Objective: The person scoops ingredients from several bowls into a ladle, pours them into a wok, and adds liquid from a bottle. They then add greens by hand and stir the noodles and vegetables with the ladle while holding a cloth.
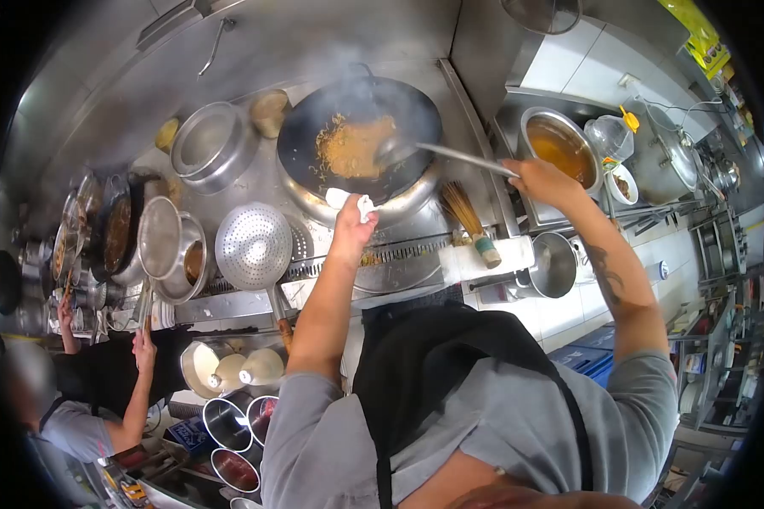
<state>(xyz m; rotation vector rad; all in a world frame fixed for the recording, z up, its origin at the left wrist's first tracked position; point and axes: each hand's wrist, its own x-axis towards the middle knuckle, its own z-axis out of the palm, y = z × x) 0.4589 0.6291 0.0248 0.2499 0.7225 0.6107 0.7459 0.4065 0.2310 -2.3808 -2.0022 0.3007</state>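
A black wok [301, 140] sits over the burner with steaming orange-brown food [352, 146] in it. My left hand [354, 226] is closed round a folded white cloth [339, 198] at the wok's near rim. To the right, my right hand [545, 181] grips the handle end of a long metal ladle [467, 158]. The ladle's bowl rests at the right side of the food, inside the wok.
A perforated strainer [253, 246] lies left of my left arm. A bamboo brush [463, 212] is right of the wok, near a pot of amber liquid [560, 153]. At far left a co-worker [85, 424] holds a strainer handle.
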